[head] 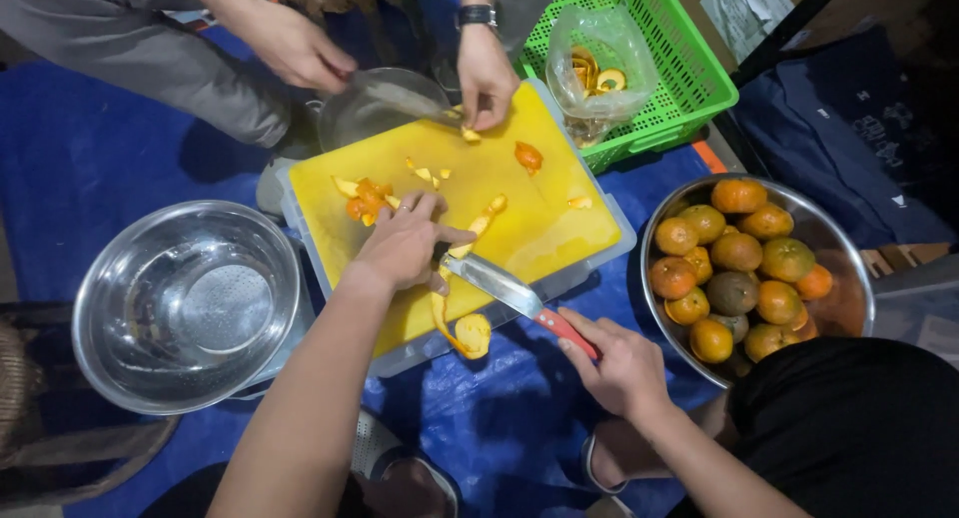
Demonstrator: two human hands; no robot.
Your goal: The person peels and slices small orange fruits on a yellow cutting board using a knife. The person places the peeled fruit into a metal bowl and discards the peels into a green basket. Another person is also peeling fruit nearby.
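— What did the person's hands have hold of?

— The right hand (621,363) was closed around the red handle of a knife (509,295), whose broad steel blade lay flat at the near edge of the yellow cutting board (529,213). The left hand (405,243) rested palm-down on the board with fingers curled, just beside the blade's tip; whether it pinched anything I could not tell.

— And the peel?

— A long curl of orange peel (462,328) hung over the board's near edge, glossy orange outside and pale inside. Smaller scraps and pulpy bits (365,198) lay scattered over the smooth plastic.

— What surrounded it?

— A round steel bowl (844,278) to the right held whole citrus fruits (734,278), orange mottled with green, dull-skinned. An empty shiny steel bowl (185,303) sat to the left. Behind was a green plastic lattice basket (689,73) with a clear bag of peel (599,68). Everything sat on a blue tarp (90,148) on the floor.

— Anyone else?

— Another person's hands (484,78) worked at the far edge.
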